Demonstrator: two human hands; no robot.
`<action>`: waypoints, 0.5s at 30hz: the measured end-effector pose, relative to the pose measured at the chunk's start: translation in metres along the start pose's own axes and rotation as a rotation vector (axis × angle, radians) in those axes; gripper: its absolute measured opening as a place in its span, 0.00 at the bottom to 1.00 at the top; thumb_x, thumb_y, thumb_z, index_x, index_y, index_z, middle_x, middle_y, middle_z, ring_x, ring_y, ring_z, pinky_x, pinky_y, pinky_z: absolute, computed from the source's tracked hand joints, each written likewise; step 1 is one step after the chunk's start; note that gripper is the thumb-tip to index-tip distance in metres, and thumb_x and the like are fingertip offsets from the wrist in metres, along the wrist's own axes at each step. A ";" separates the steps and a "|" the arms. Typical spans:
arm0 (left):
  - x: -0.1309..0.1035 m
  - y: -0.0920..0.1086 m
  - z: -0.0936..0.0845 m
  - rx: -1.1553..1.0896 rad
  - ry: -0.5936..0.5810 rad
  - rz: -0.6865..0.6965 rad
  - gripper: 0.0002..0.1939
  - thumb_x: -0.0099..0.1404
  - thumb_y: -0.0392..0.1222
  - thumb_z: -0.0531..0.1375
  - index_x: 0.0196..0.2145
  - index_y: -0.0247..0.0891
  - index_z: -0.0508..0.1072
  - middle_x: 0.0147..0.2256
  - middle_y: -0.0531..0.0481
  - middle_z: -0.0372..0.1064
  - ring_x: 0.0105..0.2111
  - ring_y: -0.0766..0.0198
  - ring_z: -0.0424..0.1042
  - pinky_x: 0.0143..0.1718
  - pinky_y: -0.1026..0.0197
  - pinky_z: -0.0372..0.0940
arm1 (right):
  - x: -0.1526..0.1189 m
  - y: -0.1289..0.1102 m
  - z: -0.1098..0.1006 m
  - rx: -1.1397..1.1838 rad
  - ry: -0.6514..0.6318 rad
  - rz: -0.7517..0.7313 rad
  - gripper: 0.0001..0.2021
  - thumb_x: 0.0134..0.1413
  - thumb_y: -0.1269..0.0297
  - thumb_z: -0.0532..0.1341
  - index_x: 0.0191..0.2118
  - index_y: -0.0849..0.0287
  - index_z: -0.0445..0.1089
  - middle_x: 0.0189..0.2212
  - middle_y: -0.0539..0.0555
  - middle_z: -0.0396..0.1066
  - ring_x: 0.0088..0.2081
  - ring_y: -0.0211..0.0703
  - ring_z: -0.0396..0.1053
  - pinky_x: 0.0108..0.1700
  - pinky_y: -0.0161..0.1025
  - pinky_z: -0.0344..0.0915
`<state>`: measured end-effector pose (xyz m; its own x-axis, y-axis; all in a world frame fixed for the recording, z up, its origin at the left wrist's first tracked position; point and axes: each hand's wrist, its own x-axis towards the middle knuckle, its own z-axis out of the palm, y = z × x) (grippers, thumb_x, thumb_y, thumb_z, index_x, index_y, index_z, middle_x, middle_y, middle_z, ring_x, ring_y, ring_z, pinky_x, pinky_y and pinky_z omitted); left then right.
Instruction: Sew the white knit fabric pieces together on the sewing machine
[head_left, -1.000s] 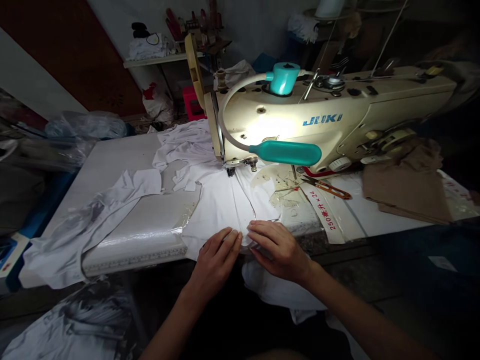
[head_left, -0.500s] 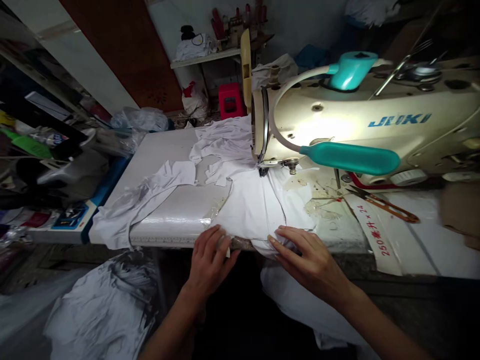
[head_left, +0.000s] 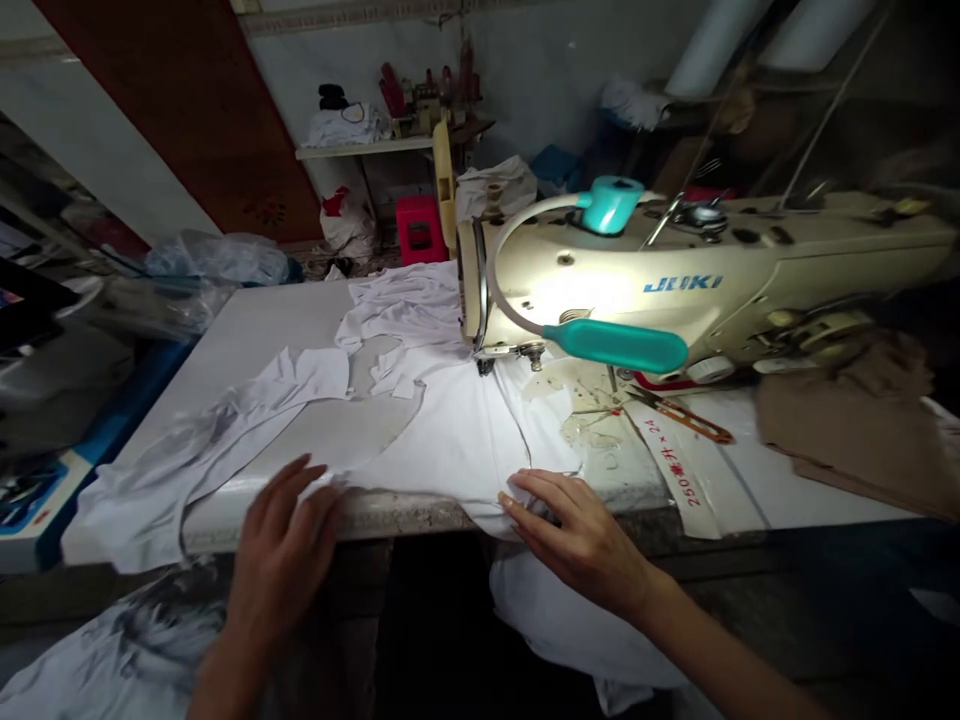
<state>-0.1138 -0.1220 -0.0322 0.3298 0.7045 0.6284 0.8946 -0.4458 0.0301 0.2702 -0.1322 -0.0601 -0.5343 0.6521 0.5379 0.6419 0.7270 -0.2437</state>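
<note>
A white fabric piece (head_left: 457, 425) lies on the sewing table, its far part under the presser foot (head_left: 485, 366) of the sewing machine (head_left: 600, 280). My left hand (head_left: 285, 545) is at the table's front edge, slightly blurred, its fingers closed on the left corner of that piece. The fabric stretches from there towards the needle area. My right hand (head_left: 574, 535) grips the near edge of the same fabric, fingertips on top; its thumb is partly hidden. More white cloth (head_left: 577, 620) hangs below the right hand.
White cut pieces (head_left: 225, 440) lie on the left of the table (head_left: 259, 325), with another bunch (head_left: 405, 300) behind the foot. Thread snips (head_left: 690, 418) and brown cloth (head_left: 847, 410) lie at right. A teal lamp (head_left: 622, 345) hangs before the machine. White cloth (head_left: 112, 640) is heaped below left.
My left hand has moved left, drawing the fabric corner out along the table edge. My right hand stays on the cloth. The camera view has turned towards the right.
</note>
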 end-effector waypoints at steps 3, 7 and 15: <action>0.020 0.038 0.012 -0.187 -0.051 0.055 0.24 0.69 0.33 0.64 0.60 0.41 0.69 0.60 0.37 0.70 0.63 0.45 0.69 0.59 0.41 0.71 | 0.002 -0.001 -0.001 -0.030 -0.015 -0.006 0.21 0.66 0.75 0.61 0.62 0.55 0.71 0.61 0.62 0.72 0.63 0.54 0.70 0.57 0.51 0.74; 0.054 0.080 0.035 -0.293 -0.105 0.187 0.21 0.72 0.29 0.59 0.60 0.38 0.68 0.63 0.38 0.68 0.67 0.49 0.63 0.64 0.43 0.67 | 0.005 -0.006 -0.002 -0.063 -0.027 -0.022 0.19 0.67 0.75 0.59 0.60 0.57 0.71 0.62 0.62 0.71 0.65 0.54 0.68 0.55 0.50 0.74; 0.095 0.108 0.089 -0.211 -0.286 0.292 0.19 0.75 0.34 0.55 0.61 0.33 0.69 0.62 0.38 0.71 0.64 0.47 0.69 0.56 0.47 0.73 | 0.007 -0.011 0.000 -0.061 0.055 0.009 0.15 0.69 0.71 0.58 0.58 0.59 0.73 0.57 0.61 0.76 0.60 0.55 0.73 0.53 0.53 0.73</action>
<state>0.0416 -0.0538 -0.0385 0.6556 0.6435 0.3952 0.6807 -0.7301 0.0595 0.2596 -0.1355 -0.0532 -0.4982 0.6443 0.5802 0.6796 0.7058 -0.2003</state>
